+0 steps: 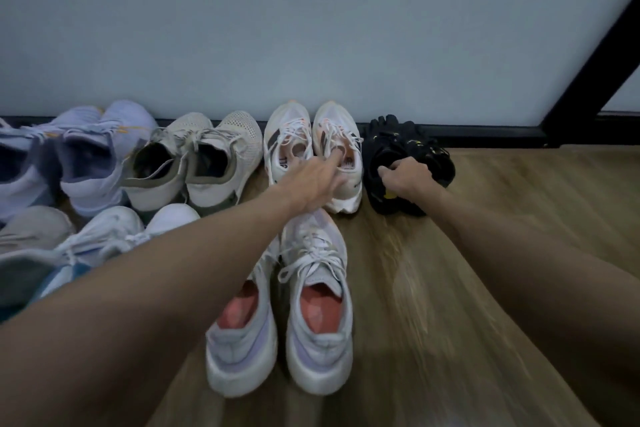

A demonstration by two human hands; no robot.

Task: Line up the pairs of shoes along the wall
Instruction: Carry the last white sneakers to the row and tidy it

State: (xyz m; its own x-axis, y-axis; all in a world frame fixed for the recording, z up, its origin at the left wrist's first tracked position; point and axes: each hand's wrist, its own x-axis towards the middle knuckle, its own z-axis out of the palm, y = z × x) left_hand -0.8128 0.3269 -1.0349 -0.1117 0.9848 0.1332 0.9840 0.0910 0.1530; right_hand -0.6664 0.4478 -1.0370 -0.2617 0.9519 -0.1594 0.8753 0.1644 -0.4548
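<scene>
Step in hand: setting pairs toes-first against the wall point(311, 28). Right hand point(407, 177), grip closed on the black pair point(412, 156), which sits at the baseboard, right end of the row. Left hand point(318, 180) loose, fingers reaching into the right shoe of the white-orange pair point(311, 149), not clearly clamped. Next (my guess): bring the pink-lined pair point(294, 315), still out on the floor point(485, 253), into the row. Left-side shoes are cut off and blurred; the left arm hides part of that heap.

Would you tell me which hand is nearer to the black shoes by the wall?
The right hand: it grips the black shoes. The left hand is off to their left, reaching into the white shoes with orange accents.
</scene>
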